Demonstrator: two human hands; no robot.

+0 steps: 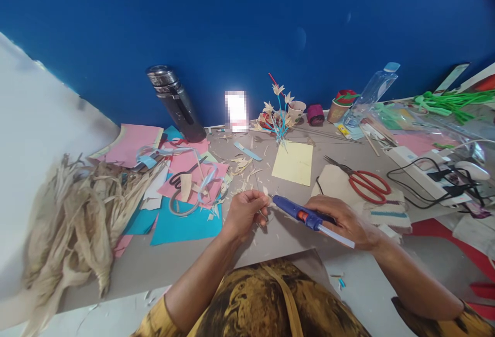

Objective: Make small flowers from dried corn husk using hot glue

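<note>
Hot glue near fingertips: burn risk.
We close our right hand [344, 219] around the glue gun [305, 216]; our left hand [245, 213] pinches a husk piece [265, 191] at its nozzle.

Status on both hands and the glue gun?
Right hand grips glue gun, nozzle at left hand. Left hand pinches small husk piece. Red scissors lie beside right hand.

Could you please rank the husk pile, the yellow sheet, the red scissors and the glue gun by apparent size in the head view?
1. Husk pile, though nearest the camera.
2. Yellow sheet.
3. Red scissors and glue gun: too alike to rank.
</note>
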